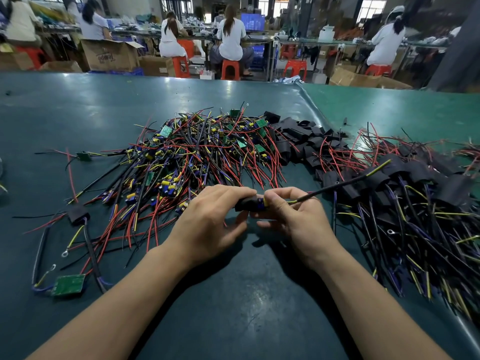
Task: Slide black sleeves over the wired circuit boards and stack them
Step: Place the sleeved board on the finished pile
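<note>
Your two bare forearms reach in from the near corners and converge toward the middle, wrists nearly level with each other. Your left hand (pixel 215 219) lies palm-down with its back toward you, fingers curled over the top of the black sleeve (pixel 248 203) and thumb tucked beneath, gripping it from the left. Your right hand (pixel 293 216) meets it just to the right, forefinger and thumb bent into a pinch on the end of the circuit board (pixel 262 202) at the sleeve's mouth, the remaining fingers loosely curled below
</note>
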### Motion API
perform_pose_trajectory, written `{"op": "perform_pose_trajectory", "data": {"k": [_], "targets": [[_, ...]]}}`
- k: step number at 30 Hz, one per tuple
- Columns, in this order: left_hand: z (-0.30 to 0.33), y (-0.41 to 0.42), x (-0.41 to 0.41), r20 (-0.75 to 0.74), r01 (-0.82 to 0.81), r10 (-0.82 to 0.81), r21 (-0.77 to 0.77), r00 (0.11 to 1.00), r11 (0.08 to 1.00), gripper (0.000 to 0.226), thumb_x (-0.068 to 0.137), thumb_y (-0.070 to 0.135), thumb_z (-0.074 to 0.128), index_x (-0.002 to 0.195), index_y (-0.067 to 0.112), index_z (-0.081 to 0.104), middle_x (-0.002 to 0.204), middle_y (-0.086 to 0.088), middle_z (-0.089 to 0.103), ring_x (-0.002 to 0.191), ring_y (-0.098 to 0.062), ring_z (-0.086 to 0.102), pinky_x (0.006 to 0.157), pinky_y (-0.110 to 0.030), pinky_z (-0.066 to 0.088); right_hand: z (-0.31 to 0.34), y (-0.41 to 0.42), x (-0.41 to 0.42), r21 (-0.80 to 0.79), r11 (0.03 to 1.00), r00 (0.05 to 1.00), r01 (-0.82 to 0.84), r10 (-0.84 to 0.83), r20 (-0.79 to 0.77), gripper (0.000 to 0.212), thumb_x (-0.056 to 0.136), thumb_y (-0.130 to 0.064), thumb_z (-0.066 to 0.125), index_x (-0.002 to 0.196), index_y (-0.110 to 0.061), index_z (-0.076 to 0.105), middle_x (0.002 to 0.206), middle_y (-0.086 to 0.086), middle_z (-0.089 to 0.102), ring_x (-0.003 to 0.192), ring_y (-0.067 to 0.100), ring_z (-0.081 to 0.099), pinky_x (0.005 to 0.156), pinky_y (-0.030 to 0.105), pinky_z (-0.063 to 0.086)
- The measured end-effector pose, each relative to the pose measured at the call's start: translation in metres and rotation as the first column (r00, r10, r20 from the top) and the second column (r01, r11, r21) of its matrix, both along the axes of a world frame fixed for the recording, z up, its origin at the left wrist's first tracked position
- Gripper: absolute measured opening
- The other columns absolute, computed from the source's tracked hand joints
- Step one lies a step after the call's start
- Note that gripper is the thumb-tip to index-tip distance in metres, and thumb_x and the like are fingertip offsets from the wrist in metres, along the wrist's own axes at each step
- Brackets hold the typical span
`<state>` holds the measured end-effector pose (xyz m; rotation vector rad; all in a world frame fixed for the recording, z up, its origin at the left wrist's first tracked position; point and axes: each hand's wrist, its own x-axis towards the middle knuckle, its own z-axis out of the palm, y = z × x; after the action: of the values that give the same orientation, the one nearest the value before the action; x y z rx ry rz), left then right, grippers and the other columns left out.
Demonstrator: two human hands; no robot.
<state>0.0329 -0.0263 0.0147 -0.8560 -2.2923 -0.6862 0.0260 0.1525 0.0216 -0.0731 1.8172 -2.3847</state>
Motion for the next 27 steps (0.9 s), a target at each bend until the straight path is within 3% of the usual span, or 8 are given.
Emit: {"op": "perform_pose_trajectory", "data": {"k": [3, 6, 11, 15, 22, 27], "targets": [[-0.001, 0.001, -0.001, 0.014, -0.026, 0.025, 0.033, 1.0, 0.999, 0.039, 0.077, 0.003, 0.076, 0.114, 0.003, 0.067, 0.109, -0.007, 0.07, 0.098, -0.022, 0.067, 0.088, -0.037, 0.053, 0.001, 0.0, -0.001, -0.084, 0.996, 1.0, 0.007, -0.005, 0.021, 0.03, 0.072, -0.016, 0.073, 0.095, 0.002, 0.065, 0.085, 0.019, 0.074, 0.07, 0.027, 0.073, 0.056, 0.03, 0.06], [0.0, 0.0, -0.001, 0.022, -0.017, 0.015, 0.077, 1.0, 0.997, 0.037, 0.079, 0.008, 0.072, 0.115, 0.003, 0.066, 0.109, -0.005, 0.071, 0.098, -0.019, 0.068, 0.087, -0.036, 0.054, 0.002, 0.001, -0.002, -0.18, 0.983, 0.999, 0.024, -0.016, 0.044, 0.028, 0.071, -0.014, 0.072, 0.093, 0.0, 0.064, 0.084, 0.019, 0.074, 0.071, 0.03, 0.073, 0.057, 0.024, 0.058], [-0.001, 0.001, -0.002, 0.041, 0.042, -0.049, 0.15, 0.998, 0.988, 0.036, 0.077, 0.0, 0.075, 0.112, 0.002, 0.067, 0.106, -0.003, 0.071, 0.094, -0.013, 0.067, 0.088, -0.029, 0.054, 0.002, 0.001, -0.005, -0.153, 0.983, 0.993, 0.102, -0.092, 0.07, 0.029, 0.066, -0.02, 0.074, 0.089, -0.006, 0.062, 0.068, 0.003, 0.071, 0.056, 0.012, 0.066, 0.052, 0.02, 0.054], [-0.001, 0.001, -0.002, 0.023, 0.063, -0.068, 0.182, 0.997, 0.981, 0.034, 0.076, -0.006, 0.075, 0.109, 0.0, 0.068, 0.103, -0.004, 0.071, 0.093, -0.01, 0.067, 0.089, -0.022, 0.052, 0.002, 0.001, -0.003, -0.222, 0.972, 0.993, 0.071, -0.048, 0.107, 0.026, 0.067, -0.017, 0.074, 0.086, -0.004, 0.062, 0.069, 0.005, 0.069, 0.056, 0.011, 0.065, 0.053, 0.019, 0.055], [-0.001, -0.002, -0.003, 0.043, 0.042, -0.055, 0.252, 0.998, 0.967, 0.032, 0.076, -0.004, 0.077, 0.106, 0.0, 0.069, 0.1, -0.004, 0.071, 0.091, -0.012, 0.068, 0.086, -0.027, 0.055, 0.007, 0.009, -0.004, -0.293, 0.954, 0.975, -0.057, 0.117, 0.191, 0.025, 0.069, -0.005, 0.071, 0.093, -0.001, 0.066, 0.081, 0.012, 0.071, 0.066, 0.018, 0.068, 0.061, 0.023, 0.058], [-0.002, -0.001, -0.001, 0.108, 0.076, -0.111, 0.287, 0.988, 0.955, 0.036, 0.077, -0.002, 0.077, 0.111, 0.0, 0.067, 0.104, -0.003, 0.072, 0.096, -0.011, 0.069, 0.088, -0.034, 0.056, 0.008, 0.01, -0.005, -0.305, 0.952, 0.974, -0.006, 0.075, 0.216, 0.021, 0.071, -0.006, 0.071, 0.091, -0.002, 0.064, 0.078, 0.01, 0.07, 0.066, 0.015, 0.069, 0.059, 0.022, 0.057]]}}
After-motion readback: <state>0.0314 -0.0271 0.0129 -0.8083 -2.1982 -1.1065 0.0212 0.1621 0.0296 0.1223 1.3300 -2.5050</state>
